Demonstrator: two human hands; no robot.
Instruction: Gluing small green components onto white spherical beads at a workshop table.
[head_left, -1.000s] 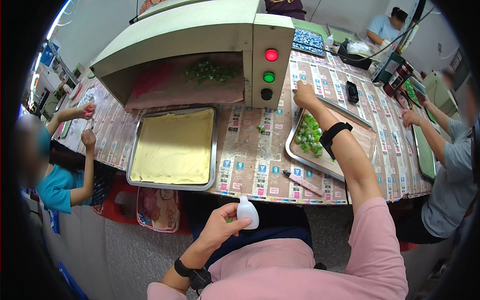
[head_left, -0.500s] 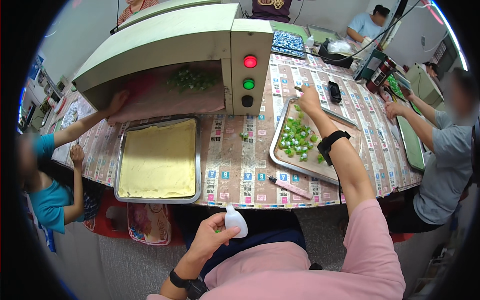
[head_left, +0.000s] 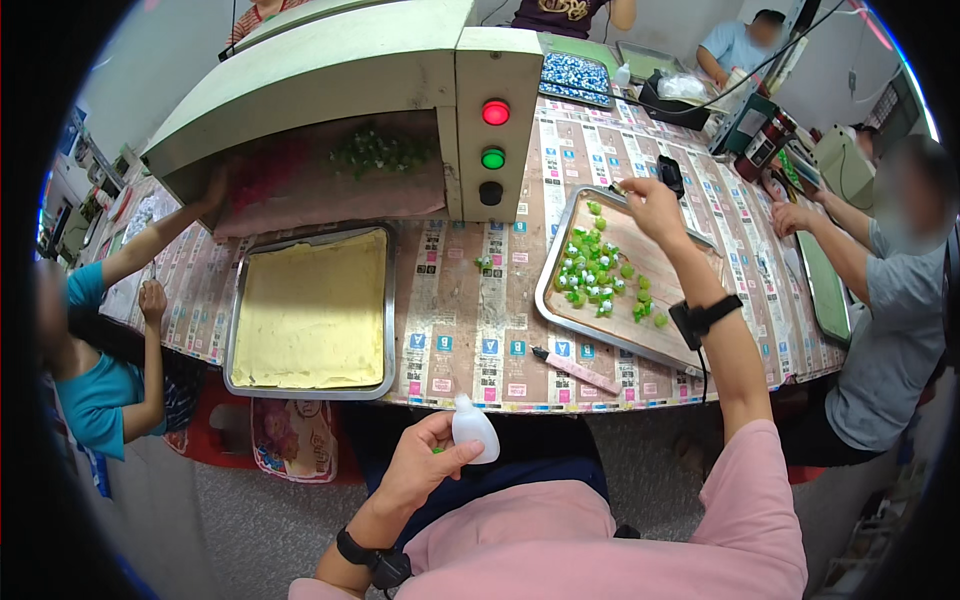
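The cream machine (head_left: 310, 75) stands left of the wood-toned tray (head_left: 655, 262) and farther back. Nearer than that tray, to its left, the left hand (head_left: 420, 465) grips a white squeeze bottle (head_left: 476, 438), likely light, soft-walled; hold its belly, nozzle clear. The tray carries green-and-white pieces (head_left: 593, 272), probably light and delicate, best pinched by edges. Over its far rim, the right hand's (head_left: 657, 207) fingertips seem pinched on a dark sliver (head_left: 617, 187), too small to identify.
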